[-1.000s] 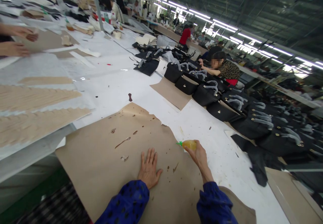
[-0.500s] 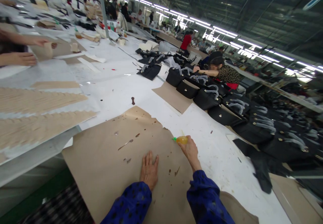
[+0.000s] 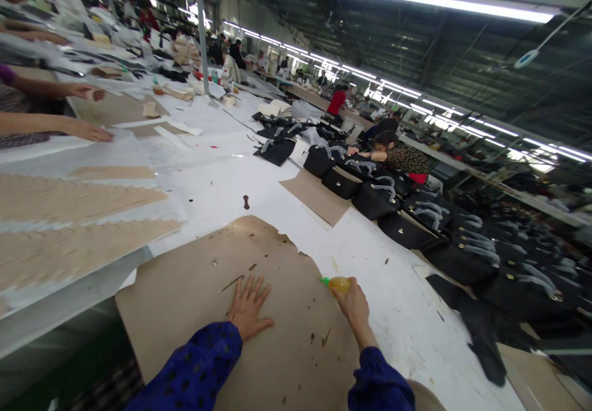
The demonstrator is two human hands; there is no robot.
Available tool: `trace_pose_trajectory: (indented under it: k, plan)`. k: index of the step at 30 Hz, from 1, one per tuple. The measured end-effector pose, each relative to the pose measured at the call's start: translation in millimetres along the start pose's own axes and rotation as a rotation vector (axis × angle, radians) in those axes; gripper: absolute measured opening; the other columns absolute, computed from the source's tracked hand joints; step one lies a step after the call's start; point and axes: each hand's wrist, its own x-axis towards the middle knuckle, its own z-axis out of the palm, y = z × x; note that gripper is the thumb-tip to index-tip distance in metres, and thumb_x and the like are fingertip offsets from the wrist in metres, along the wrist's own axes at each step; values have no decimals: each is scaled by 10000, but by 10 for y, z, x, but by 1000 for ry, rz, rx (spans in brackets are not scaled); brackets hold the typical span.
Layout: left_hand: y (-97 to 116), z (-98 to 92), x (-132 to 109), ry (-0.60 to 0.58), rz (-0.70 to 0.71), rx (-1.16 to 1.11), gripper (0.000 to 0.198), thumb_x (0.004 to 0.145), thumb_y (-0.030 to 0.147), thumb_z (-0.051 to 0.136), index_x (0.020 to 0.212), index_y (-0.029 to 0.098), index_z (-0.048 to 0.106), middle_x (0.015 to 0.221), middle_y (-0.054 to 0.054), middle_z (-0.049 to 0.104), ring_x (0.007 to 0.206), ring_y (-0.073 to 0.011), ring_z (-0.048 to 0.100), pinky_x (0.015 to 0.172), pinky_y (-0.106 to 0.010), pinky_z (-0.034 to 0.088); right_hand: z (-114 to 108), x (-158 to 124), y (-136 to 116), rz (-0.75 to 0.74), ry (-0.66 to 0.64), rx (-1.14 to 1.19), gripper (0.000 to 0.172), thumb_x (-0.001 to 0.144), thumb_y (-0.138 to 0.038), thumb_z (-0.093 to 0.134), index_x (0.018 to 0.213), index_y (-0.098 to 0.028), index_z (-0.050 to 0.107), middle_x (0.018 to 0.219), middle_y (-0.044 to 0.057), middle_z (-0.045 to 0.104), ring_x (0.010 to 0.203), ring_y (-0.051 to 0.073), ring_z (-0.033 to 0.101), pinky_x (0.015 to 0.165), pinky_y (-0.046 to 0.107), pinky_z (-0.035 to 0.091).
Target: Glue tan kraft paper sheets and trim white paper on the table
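A big sheet of brown kraft paper (image 3: pixel 194 300) with dark stains lies on the white table in front of me. My left hand (image 3: pixel 248 306) rests flat on it, fingers spread. At the sheet's right edge my right hand (image 3: pixel 355 303) is closed round a small yellow squeeze bottle (image 3: pixel 338 284) with a green tip pointing left. Both sleeves are blue with dark dots.
Rows of black handbags (image 3: pixel 383 192) with wrapped handles line the table's right side. A second brown sheet (image 3: pixel 317 195) lies beyond. Tan cut strips (image 3: pixel 69 201) lie at the left. Another person's hands (image 3: pixel 87 130) work at the far left; a seated person (image 3: pixel 400 155) works at the right.
My left hand has slid left and forward over the brown paper. My right hand still holds the bottle at the sheet's edge. The view has tilted upward.
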Motion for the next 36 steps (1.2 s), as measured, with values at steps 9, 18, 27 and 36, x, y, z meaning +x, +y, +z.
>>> trace_pose_trajectory:
  k: [9, 18, 27, 36]
  plan:
    - [-59, 204, 99, 82, -149, 105, 874, 837, 736, 356, 1502, 173, 282, 1588, -200, 83, 1483, -351, 62, 1167, -627, 15, 379, 596, -419, -147, 66, 173, 543, 820, -536, 565, 1203, -167, 455, 1051, 126, 651, 968, 289, 626, 818, 363, 470]
    - [-23, 128, 158, 92, -301, 147, 828, 830, 662, 437, 1476, 153, 338, 1567, -250, 113, 1470, -387, 73, 1150, -657, -1, 130, 830, -708, -207, -61, -17, 516, 818, -490, 596, 1209, -180, 465, 1079, 119, 641, 968, 283, 623, 752, 337, 443]
    - [-49, -17, 160, 38, -325, 86, 835, 827, 662, 436, 1486, 164, 318, 1571, -234, 89, 1473, -376, 47, 1149, -665, -27, 144, 843, -913, -247, 21, 121, 572, 787, -550, 602, 1213, -194, 465, 1103, 117, 638, 973, 290, 613, 816, 370, 455]
    - [-82, 40, 172, 41, -326, 73, 855, 818, 686, 440, 1498, 187, 299, 1580, -209, 103, 1476, -371, 43, 1152, -675, -15, 542, 1207, -1601, -350, 64, 207, 575, 781, -517, 619, 1226, -178, 488, 1124, 114, 627, 980, 277, 602, 824, 356, 448]
